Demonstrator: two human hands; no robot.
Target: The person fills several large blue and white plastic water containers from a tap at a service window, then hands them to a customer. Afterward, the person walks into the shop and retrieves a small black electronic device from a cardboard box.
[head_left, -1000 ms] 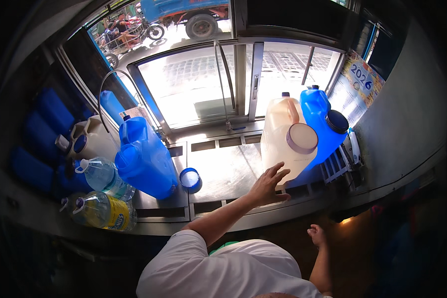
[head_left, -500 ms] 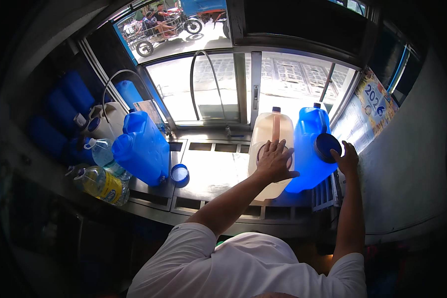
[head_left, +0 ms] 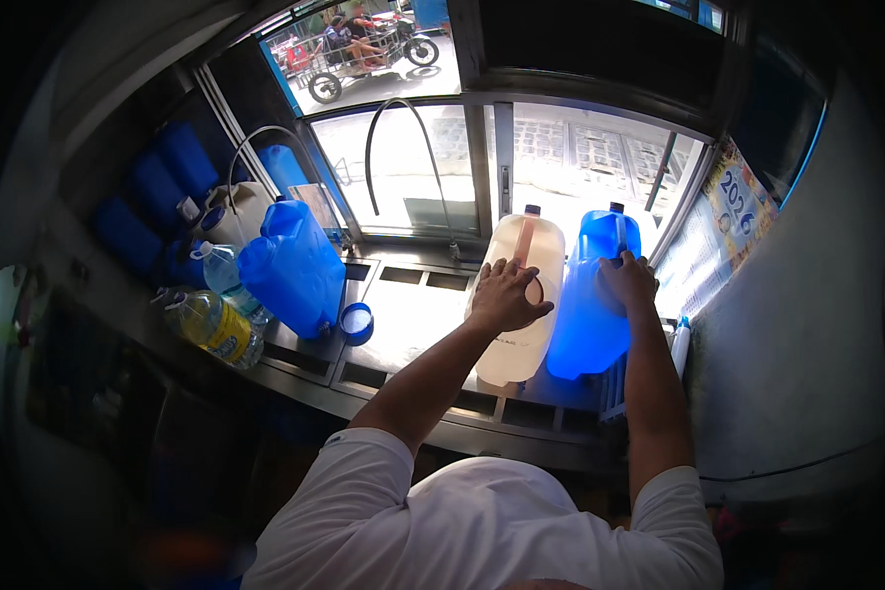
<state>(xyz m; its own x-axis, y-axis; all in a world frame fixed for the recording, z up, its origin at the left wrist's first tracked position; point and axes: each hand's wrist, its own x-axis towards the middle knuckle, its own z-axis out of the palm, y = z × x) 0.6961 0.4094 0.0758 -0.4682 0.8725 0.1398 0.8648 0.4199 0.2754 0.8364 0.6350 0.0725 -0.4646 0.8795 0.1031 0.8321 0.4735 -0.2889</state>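
A cream water jug (head_left: 517,344) and a blue water jug (head_left: 585,334) stand side by side on the metal counter before me. My left hand (head_left: 506,297) lies on the front of the cream jug with fingers spread, partly over its round reddish-rimmed cap (head_left: 534,290). Bent fingers of my right hand (head_left: 629,280) grip the upper right of the blue jug, by its handle. The large dark cap on that side is hidden now. Both jugs have a small dark cap on top.
Left on the counter (head_left: 403,324) stand another blue jug (head_left: 300,270), a round blue lid (head_left: 357,323) and clear plastic bottles (head_left: 216,329). A thin hose (head_left: 376,147) arches by the window. A calendar (head_left: 733,211) hangs at right. Outside, people ride a three-wheeled cart (head_left: 364,54).
My right hand has moved left onto the blue jug, covering where its large dark cap showed. My left hand stays on the cream jug. The view has shifted slightly, and the cart outside has moved.
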